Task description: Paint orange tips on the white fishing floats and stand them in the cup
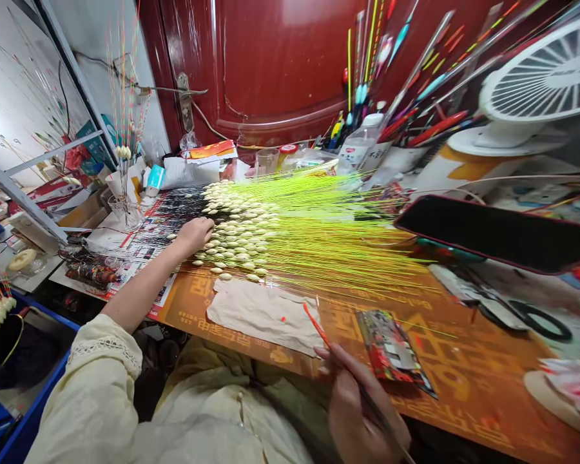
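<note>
Many pale fishing-float bodies (244, 238) lie in a wide pile on the table, their yellow-green stems (338, 245) pointing right and dark ends pointing left. My left hand (196, 236) is at the left edge of the pile, fingers closed and bent down; what they pinch, if anything, is too small to name. In my right hand (362, 406), low in the view, is a thin brush (318, 325) with a red-orange upper end. A beige cloth (263, 312) with a small red spot lies between the pile and me.
A stained packet (396, 351) lies right of the cloth, with black-handled scissors (536, 319) beyond. A black panel (497, 232) and a white fan (546, 77) stand at right. A glass (125, 212) holds floats at left.
</note>
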{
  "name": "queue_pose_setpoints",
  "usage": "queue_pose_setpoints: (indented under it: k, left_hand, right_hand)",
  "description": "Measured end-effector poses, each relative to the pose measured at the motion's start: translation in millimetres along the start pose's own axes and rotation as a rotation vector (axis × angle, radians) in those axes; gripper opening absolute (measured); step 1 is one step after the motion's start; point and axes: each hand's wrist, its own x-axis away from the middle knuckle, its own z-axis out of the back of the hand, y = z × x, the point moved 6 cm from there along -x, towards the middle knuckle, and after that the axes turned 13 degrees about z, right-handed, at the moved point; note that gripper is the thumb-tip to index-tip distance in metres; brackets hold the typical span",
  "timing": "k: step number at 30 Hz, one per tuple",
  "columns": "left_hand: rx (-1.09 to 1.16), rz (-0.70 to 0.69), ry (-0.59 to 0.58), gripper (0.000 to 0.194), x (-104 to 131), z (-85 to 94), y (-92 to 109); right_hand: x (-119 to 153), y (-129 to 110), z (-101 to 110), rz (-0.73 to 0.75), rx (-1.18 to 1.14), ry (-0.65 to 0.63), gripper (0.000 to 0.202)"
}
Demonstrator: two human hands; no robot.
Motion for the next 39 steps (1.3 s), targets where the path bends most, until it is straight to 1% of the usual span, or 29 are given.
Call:
queue_pose_setpoints:
  k: [3,6,8,10,12,15,18,20,21,23,26,29,31,33,36,39]
  left_hand:
    - [0.032,0.004,0.065,0.021,12.1,15.8,6.9]
    - [0.085,-0.02,0.131,0.021,31.3,23.4,19.2]
    - [0.132,-0.061,0.163,0.02,43.8,20.4,30.7]
    - [0.155,-0.099,0.167,0.019,51.2,11.2,42.7]
    - [0.148,-0.116,0.153,0.017,50.5,0.2,52.9]
    - [0.137,-0.124,0.155,0.016,37.3,-8.1,64.4]
    - [0.134,-0.134,0.178,0.021,22.9,-4.1,74.2]
    - [0.14,-0.148,0.195,0.024,21.7,2.9,81.7]
    - [0.143,-0.166,0.217,0.025,25.2,7.7,86.3]
    - [0.148,-0.234,0.298,0.026,41.7,19.7,97.8]
    - [0.144,-0.376,0.458,0.023,83.3,37.9,118.2]
    - [0.132,-0.469,0.527,0.021,124.6,48.1,136.2]
    - [0.11,-0.498,0.524,0.02,144.6,50.4,144.8]
    - [0.087,-0.513,0.508,0.021,158.5,51.1,150.2]
    - [0.063,-0.53,0.479,0.022,171.3,51.4,153.7]
    - [0.013,-0.54,0.379,0.023,177.4,47.8,156.5]
  right_hand:
    - [-0.7,-1.9,0.5,0.019,0.006,0.012,0.028]
    - [-1.5,-4.0,-0.1,0.025,0.007,0.012,0.029]
    - [-2.2,-5.5,-0.8,0.031,-0.009,0.019,0.029]
    - [-2.9,-6.6,-1.6,0.037,-0.038,0.027,0.028]
    - [-3.5,-6.7,-2.6,0.036,-0.058,0.031,0.028]
    - [-4.2,-6.1,-3.9,0.029,-0.051,0.025,0.029]
    - [-5.3,-7.1,-3.5,0.03,-0.02,0.017,0.03]
    - [-7.2,-10.7,-2.3,0.06,-0.022,-0.001,0.03]
    - [-8.7,-13.9,-1.4,0.093,-0.035,-0.016,0.031]
    - [-12.8,-23.7,1.4,0.204,-0.064,-0.049,0.034]
    - [-20.4,-44.9,7.0,0.462,-0.058,-0.09,0.043]
    - [-28.2,-63.1,5.2,0.676,-0.008,-0.162,0.052]
    - [-33.3,-70.0,-0.4,0.75,0.023,-0.214,0.056]
    - [-36.5,-73.4,-6.6,0.801,0.067,-0.235,0.06]
    - [-36.6,-72.0,-14.2,0.826,0.154,-0.227,0.064]
    - [-33.4,-67.6,-18.4,0.81,0.21,-0.216,0.065]
